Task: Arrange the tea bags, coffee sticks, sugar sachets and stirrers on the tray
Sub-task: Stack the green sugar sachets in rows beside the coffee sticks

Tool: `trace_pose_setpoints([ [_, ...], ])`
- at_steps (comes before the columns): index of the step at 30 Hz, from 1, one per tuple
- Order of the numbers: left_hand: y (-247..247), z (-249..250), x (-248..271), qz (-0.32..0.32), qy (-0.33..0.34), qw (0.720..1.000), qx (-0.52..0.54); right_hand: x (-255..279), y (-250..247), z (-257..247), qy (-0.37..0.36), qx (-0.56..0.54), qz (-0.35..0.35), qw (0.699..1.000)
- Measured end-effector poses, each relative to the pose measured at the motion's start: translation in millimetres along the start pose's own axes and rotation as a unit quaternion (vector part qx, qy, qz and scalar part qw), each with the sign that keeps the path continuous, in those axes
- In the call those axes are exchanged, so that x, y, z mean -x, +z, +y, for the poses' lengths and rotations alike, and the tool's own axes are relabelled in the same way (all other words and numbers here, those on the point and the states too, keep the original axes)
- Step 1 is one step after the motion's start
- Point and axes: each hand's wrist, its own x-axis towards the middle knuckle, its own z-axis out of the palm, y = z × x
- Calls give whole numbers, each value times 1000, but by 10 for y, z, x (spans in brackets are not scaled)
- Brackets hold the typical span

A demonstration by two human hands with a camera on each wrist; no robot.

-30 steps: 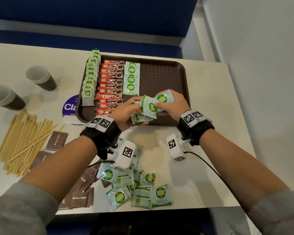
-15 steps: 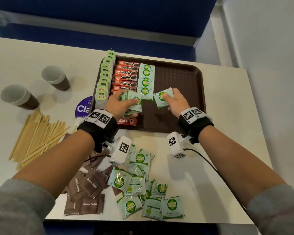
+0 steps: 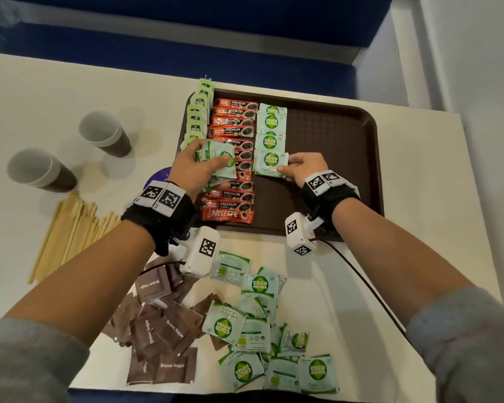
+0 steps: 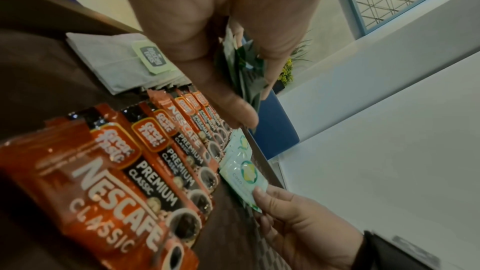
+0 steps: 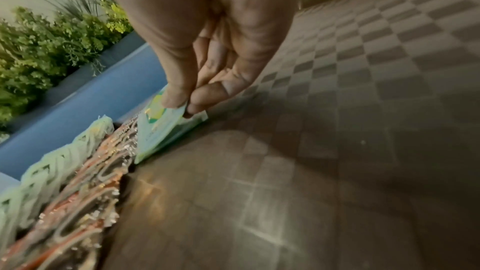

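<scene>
A brown tray (image 3: 332,135) holds a column of green-tagged tea bags (image 3: 197,117), a column of red coffee sticks (image 3: 233,158) and a column of green Coco Natura sachets (image 3: 271,123). My right hand (image 3: 298,167) pinches one green sachet (image 3: 269,164) by its right edge and holds it down at the near end of that column; the right wrist view shows thumb and finger on the sachet (image 5: 166,128). My left hand (image 3: 200,167) grips a small bunch of green sachets (image 3: 218,161) above the coffee sticks (image 4: 145,163).
On the table in front of the tray lie loose green sachets (image 3: 259,338) and brown sugar sachets (image 3: 160,335). Wooden stirrers (image 3: 70,231) lie at the left, beyond them two paper cups (image 3: 105,135) (image 3: 38,170). A black cable (image 3: 361,280) runs from the right wrist.
My right hand has carried one sachet away from the left hand's bunch and brought it down at the near end of the sachet column. My left hand has shifted left over the coffee sticks.
</scene>
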Motion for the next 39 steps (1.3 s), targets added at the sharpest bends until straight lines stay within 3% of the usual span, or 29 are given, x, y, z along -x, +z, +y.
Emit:
trace_pose_setpoints([
  [4, 3, -26, -23, 4, -3, 1000, 0, -61, 1, 46, -2, 44, 19, 999],
  [22, 95, -33, -5, -22, 1, 1000, 1, -54, -36, 93, -31, 48, 56, 997],
  [26, 108, -37, 3, -28, 7, 1000, -6, 31, -76, -2, -78, 53, 76, 993],
  [34, 182, -13, 79, -78, 12, 997, -26, 280, 39, -415, -164, -39, -123, 978],
  [39, 201, 2, 95, -60, 31, 997, -43, 280, -48, -465, -196, -5, -134, 972],
])
